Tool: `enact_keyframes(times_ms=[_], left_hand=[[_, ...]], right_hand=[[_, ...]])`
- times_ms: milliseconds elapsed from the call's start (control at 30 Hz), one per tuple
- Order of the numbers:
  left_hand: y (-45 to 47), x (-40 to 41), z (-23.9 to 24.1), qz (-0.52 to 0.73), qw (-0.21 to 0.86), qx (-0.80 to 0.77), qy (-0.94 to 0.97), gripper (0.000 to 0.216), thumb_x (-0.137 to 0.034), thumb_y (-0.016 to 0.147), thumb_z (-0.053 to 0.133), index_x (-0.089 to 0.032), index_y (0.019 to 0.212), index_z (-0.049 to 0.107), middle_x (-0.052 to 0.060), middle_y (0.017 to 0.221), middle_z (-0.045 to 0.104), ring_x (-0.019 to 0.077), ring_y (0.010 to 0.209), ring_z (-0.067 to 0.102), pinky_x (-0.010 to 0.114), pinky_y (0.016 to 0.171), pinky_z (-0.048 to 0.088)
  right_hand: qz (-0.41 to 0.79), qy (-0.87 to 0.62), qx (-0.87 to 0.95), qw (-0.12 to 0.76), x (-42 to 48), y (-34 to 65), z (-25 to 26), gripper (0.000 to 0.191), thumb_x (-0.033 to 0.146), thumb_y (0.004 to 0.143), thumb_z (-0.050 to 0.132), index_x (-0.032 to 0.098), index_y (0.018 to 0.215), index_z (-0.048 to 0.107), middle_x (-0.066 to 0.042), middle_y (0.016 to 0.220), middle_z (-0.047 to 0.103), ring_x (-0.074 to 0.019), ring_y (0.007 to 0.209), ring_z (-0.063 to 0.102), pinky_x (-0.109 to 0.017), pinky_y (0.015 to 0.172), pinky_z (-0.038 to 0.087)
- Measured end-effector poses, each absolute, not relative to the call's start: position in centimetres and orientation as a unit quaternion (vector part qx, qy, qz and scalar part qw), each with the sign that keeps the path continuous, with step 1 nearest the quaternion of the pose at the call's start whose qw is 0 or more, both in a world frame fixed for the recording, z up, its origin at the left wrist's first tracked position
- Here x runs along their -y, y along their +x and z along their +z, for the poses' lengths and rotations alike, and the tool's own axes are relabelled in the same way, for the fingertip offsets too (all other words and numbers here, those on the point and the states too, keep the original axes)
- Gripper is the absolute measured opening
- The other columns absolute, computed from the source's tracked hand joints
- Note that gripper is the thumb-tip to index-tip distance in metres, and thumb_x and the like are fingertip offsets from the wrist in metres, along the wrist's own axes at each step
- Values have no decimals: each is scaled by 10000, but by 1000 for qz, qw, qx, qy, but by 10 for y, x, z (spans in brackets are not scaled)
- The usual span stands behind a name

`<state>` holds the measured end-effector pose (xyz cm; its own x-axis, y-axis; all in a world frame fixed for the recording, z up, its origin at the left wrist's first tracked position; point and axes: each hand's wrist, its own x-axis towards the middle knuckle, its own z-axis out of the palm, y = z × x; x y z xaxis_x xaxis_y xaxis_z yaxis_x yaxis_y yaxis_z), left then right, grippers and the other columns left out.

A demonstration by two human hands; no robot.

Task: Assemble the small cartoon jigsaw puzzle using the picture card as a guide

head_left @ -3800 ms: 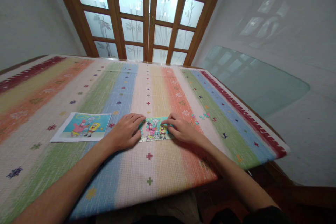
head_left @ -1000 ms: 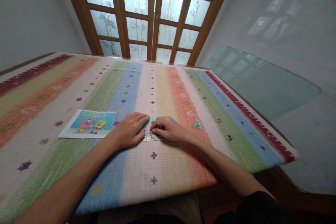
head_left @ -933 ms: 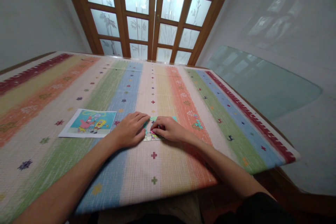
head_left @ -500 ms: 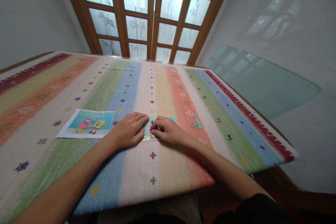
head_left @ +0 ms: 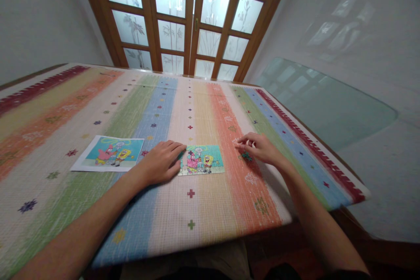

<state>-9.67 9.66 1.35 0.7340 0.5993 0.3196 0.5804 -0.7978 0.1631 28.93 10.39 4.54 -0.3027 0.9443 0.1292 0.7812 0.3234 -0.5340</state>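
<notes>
A small cartoon jigsaw puzzle (head_left: 203, 160) lies flat on the striped tablecloth (head_left: 203, 109), nearly whole. My left hand (head_left: 160, 162) rests palm down with fingers stretched, its tips on the puzzle's left edge. My right hand (head_left: 260, 146) is to the right of the puzzle, on the orange and white stripes, fingers curled in a pinch over a few loose puzzle pieces (head_left: 246, 155). What the fingertips hold is too small to make out.
A printed reference picture (head_left: 110, 153) of the same cartoon lies left of my left hand. The table's right edge (head_left: 328, 148) runs close beyond my right hand. Wooden glazed doors (head_left: 183, 17) stand behind the table, and a glass pane (head_left: 324, 100) leans at the right wall.
My right hand has left the puzzle and moved right to the loose pieces, so the whole puzzle picture now shows. My left hand has stayed at the puzzle's left edge.
</notes>
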Motion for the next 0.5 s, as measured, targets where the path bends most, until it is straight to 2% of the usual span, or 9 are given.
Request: enact_keyframes(times_ms=[167,367,500], left_hand=[[-98,-97,14,178,28,-318,931,376,-230,935,448,-177,1300,520,134,1253,665,292,1120,609,464,969,496],[-98,-98,13,181,30,-318,930,369,-237,939,442,-159,1291,523,151,1245,667,304,1120,617,482,976,498],[-98,-98,12,178,30,-321,930,370,-232,937,445,-157,1292,517,153,1247,664,302,1122,620,484,977,502]], right_hand=[[225,-565,772,184,-88,320,32,247,430,846,688,219,937,777,-62,845,694,-155,639,544,-292,628,428],[220,-549,771,237,-71,322,18,290,456,906,638,221,973,795,-68,846,656,-164,662,534,-325,671,443],[234,-535,778,234,-68,320,18,266,420,892,660,228,1010,801,-58,857,618,-154,651,523,-323,662,438]])
